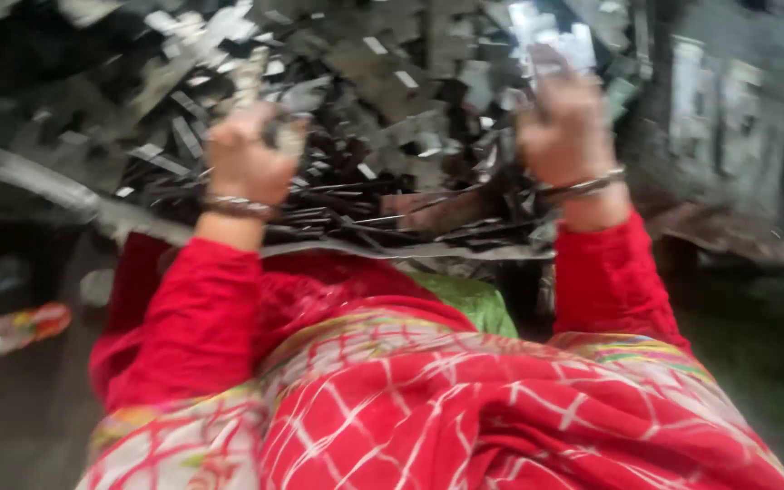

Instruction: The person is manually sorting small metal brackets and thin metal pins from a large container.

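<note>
Fingers of the left hand (249, 159) curl shut around a small piece of metal scrap (276, 134), too blurred to tell its shape. Right hand (563, 122) reaches farther in, fingers closed on pale metal strips (551, 41) at the far right of the scrap heap (392, 118). Both wrists wear bangles (238, 207) above red sleeves (194, 308). Near left, a crumpled wrapper (13, 328) lies on the floor (11, 417).

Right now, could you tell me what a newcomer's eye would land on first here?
First the bright red sleeves and checked red cloth filling the lower half. Above them, the left hand and right hand, each with a bangle at the wrist, reach into a heap of grey metal scraps across the top. The picture is blurred, so what each grips is unclear.
</note>
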